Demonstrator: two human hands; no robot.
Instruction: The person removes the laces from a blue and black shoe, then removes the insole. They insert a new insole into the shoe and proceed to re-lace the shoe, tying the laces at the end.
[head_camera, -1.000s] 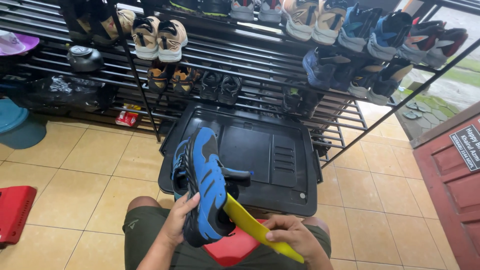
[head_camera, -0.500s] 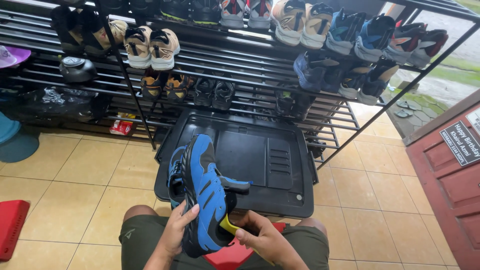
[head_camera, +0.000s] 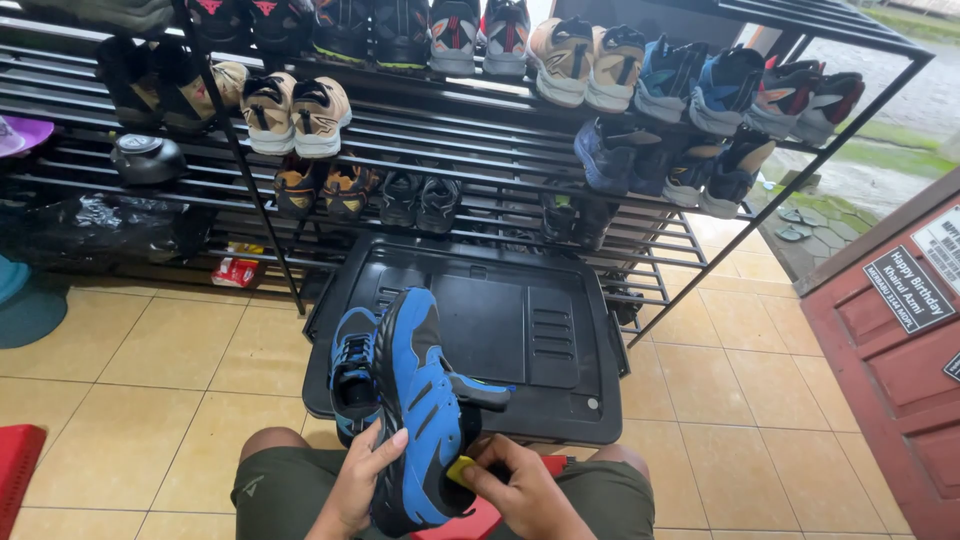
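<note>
I sit with a blue and black sports shoe (head_camera: 420, 400) held over my lap. My left hand (head_camera: 355, 480) grips its side and heel from the left. My right hand (head_camera: 525, 495) is at the shoe's opening, its fingers closed on the end of a yellow insole (head_camera: 460, 470), most of which is hidden inside the shoe. A second blue shoe (head_camera: 352, 372) stands just behind and to the left, on a black plastic tray (head_camera: 545, 350) lying on the tiled floor.
A black metal shoe rack (head_camera: 480, 150) with several pairs of shoes fills the far side. A red stool (head_camera: 480, 520) sits under my legs. A red wooden door (head_camera: 890, 370) is at the right, a red object (head_camera: 15, 470) at the left edge.
The yellow insole stuck out long to the right of the shoe; my right hand has pushed it in until only its end shows. The view also tilted slightly.
</note>
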